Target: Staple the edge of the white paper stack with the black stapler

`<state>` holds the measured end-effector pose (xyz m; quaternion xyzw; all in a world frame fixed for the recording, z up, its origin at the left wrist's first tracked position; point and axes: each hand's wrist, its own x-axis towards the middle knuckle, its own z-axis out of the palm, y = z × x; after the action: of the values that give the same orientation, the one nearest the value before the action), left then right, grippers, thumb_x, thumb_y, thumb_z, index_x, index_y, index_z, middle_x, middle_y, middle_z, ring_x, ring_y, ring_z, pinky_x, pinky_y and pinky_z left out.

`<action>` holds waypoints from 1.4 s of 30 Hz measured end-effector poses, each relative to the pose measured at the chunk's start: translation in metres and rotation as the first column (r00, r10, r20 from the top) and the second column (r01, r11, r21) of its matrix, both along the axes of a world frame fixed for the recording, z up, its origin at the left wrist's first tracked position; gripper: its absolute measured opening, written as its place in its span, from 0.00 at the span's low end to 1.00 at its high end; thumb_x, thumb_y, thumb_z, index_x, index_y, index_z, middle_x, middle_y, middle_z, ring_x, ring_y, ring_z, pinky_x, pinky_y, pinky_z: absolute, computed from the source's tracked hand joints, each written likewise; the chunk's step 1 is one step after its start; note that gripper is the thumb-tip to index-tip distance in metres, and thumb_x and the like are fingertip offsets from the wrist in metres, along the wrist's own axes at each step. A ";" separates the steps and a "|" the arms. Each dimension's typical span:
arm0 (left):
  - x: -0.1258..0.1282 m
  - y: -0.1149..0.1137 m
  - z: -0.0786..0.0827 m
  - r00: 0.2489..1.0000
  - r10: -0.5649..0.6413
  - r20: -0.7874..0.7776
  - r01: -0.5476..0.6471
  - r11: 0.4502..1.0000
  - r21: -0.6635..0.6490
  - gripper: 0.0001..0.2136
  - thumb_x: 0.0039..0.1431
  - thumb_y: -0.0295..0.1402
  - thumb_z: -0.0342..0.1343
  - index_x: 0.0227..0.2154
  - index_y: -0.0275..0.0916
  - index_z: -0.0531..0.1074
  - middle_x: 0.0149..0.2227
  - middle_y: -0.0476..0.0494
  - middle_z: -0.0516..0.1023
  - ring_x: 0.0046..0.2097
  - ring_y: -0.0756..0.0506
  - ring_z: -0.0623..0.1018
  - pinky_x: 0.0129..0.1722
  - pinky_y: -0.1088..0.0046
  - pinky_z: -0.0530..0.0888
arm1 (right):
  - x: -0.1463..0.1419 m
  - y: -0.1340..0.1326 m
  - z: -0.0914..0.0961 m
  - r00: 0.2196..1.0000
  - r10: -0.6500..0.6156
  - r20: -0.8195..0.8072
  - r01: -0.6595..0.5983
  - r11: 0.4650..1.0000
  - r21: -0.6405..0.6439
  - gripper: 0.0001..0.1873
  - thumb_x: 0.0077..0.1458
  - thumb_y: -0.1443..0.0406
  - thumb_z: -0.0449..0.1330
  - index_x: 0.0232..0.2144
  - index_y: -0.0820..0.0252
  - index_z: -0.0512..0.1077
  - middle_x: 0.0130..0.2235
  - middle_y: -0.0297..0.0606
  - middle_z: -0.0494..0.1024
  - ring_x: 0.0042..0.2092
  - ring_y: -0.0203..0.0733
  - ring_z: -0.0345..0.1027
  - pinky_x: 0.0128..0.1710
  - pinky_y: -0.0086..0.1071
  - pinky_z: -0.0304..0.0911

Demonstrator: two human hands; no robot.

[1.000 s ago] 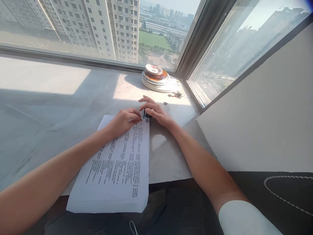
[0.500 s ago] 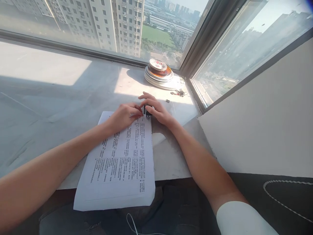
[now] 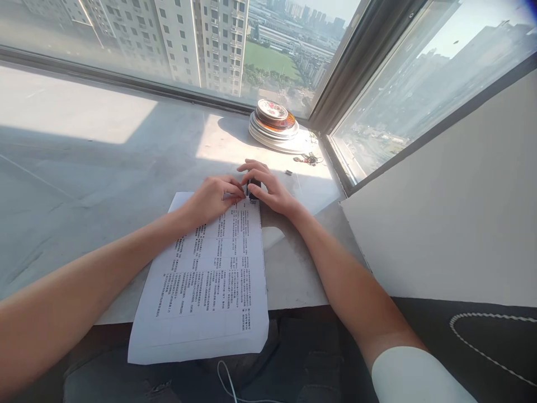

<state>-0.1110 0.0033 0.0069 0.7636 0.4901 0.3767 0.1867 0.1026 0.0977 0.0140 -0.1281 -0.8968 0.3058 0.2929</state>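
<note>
Printed paper (image 3: 210,302) lies on the pale stone sill, its near end hanging past the front edge. At its far right corner stands a small black stapler (image 3: 254,191), partly covered by my fingers. My right hand (image 3: 268,187) is curled around the stapler from the right, thumb on the near side and fingers over the top. My left hand (image 3: 216,197) rests over the paper's far edge, fingertips pinched together at the corner beside the stapler. Exactly what the left fingertips press on is partly hidden.
A stack of plates (image 3: 274,131) sits in the window corner. Near it lie a bunch of keys (image 3: 309,160) and a small dark strip (image 3: 288,173). A white wall (image 3: 444,207) bounds the right side. A white cable (image 3: 226,380) hangs below the sill.
Both hands stay at the paper's corner. The stapler shows slightly more between my right fingers, and the paper's near end has shifted slightly. The view has moved a little.
</note>
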 end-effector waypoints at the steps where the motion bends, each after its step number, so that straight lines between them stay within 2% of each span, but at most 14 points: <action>1: 0.000 0.000 0.000 1.000 0.004 0.003 -0.004 1.000 -0.006 0.10 0.67 0.30 0.59 0.37 0.43 0.87 0.47 0.43 0.87 0.46 0.41 0.84 0.52 0.58 0.81 | 0.000 0.000 0.000 1.000 -0.003 0.004 0.003 1.000 -0.005 0.17 0.75 0.48 0.52 0.44 0.50 0.73 0.63 0.41 0.73 0.74 0.53 0.55 0.76 0.57 0.51; 6: 0.000 -0.001 0.001 1.000 0.015 0.020 -0.015 0.999 -0.029 0.09 0.67 0.30 0.61 0.36 0.44 0.87 0.46 0.43 0.87 0.45 0.42 0.84 0.54 0.59 0.81 | 0.001 0.001 0.000 1.000 -0.013 0.026 0.014 0.999 -0.033 0.18 0.75 0.48 0.51 0.44 0.49 0.73 0.64 0.39 0.72 0.74 0.54 0.53 0.76 0.57 0.51; 22: 0.000 0.001 -0.001 0.999 0.014 0.041 -0.014 1.000 0.000 0.09 0.68 0.35 0.61 0.35 0.44 0.87 0.45 0.44 0.87 0.45 0.42 0.85 0.52 0.59 0.81 | -0.002 0.003 -0.004 1.000 0.013 0.013 -0.015 0.996 0.092 0.22 0.76 0.47 0.47 0.42 0.51 0.74 0.62 0.42 0.73 0.74 0.55 0.54 0.76 0.58 0.53; 31: -0.002 0.002 -0.003 0.999 0.001 0.039 -0.002 1.000 0.019 0.11 0.69 0.36 0.60 0.36 0.44 0.87 0.46 0.44 0.88 0.46 0.41 0.85 0.53 0.59 0.81 | -0.003 0.003 -0.006 0.998 0.019 0.067 -0.030 0.986 0.166 0.16 0.76 0.57 0.45 0.48 0.50 0.72 0.63 0.42 0.70 0.71 0.55 0.54 0.75 0.58 0.51; 35: -0.002 0.002 -0.004 0.999 0.001 0.042 -0.002 1.000 0.017 0.10 0.68 0.35 0.60 0.36 0.44 0.87 0.46 0.44 0.88 0.46 0.41 0.85 0.53 0.58 0.81 | -0.004 0.000 -0.006 0.997 0.013 0.070 -0.026 0.980 0.197 0.18 0.76 0.61 0.42 0.52 0.49 0.71 0.61 0.42 0.69 0.68 0.53 0.58 0.73 0.56 0.54; 42: -0.003 0.001 -0.006 0.998 0.001 0.058 -0.001 1.000 0.009 0.09 0.68 0.34 0.60 0.37 0.43 0.87 0.47 0.43 0.87 0.46 0.41 0.85 0.54 0.57 0.81 | -0.005 -0.005 -0.006 0.996 -0.010 0.092 -0.011 0.974 0.226 0.19 0.74 0.66 0.42 0.55 0.49 0.70 0.59 0.44 0.67 0.65 0.53 0.58 0.72 0.56 0.56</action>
<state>-0.1142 0.0046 0.0009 0.7530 0.4831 0.4009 0.1970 0.0974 0.0930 0.0084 -0.1079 -0.9385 0.1954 0.2635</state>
